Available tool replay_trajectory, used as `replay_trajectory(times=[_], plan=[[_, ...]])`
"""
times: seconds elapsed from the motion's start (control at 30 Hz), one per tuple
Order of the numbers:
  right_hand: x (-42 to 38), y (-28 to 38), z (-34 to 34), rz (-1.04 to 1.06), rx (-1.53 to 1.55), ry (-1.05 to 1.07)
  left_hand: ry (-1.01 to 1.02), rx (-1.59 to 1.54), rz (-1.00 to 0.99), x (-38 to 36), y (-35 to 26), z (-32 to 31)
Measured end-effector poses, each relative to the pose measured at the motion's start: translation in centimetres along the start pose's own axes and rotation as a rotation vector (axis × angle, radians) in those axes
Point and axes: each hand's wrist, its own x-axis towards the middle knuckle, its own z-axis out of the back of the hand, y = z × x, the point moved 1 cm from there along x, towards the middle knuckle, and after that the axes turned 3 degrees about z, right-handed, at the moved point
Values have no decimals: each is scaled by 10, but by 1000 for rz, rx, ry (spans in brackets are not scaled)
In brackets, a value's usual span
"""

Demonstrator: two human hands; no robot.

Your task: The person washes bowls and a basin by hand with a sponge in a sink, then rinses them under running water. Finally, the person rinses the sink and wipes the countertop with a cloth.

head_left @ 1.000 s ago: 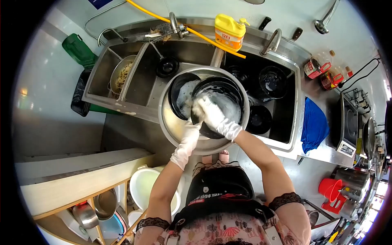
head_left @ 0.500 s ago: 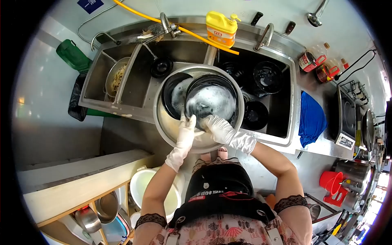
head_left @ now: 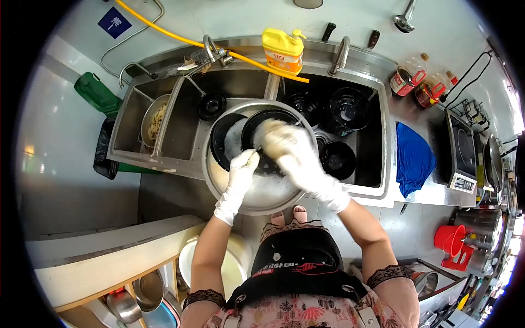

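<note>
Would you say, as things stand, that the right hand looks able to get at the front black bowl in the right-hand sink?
Probably yes: the right hand is close by and the front black bowl looks largely uncovered, though the rim of the metal basin lies between them.

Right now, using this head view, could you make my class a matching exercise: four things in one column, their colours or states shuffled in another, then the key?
Things:
1. Left hand
2. Pump bottle
3. Cloth on the counter
4. Bucket

Descriptions:
A. Red
B. Gloved in white
C. Yellow
D. Blue

Pairs: 1-B; 2-C; 3-D; 4-A
</note>
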Motion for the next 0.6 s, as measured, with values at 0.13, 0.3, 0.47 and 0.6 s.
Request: replay_trajectory(times=[0.13, 0.3, 0.47, 0.6], plan=[[17, 10, -30, 139, -590, 238, -130, -395, 71, -2, -23, -9], [32, -44, 8, -284, 243, -40, -60, -724, 91, -6, -25, 19], [4, -36, 8, -307, 355, -166, -255, -1196, 404, 5, -38, 9], [-28, -7, -30, -207, -207, -138, -152, -1416, 469, 14, -55, -2]])
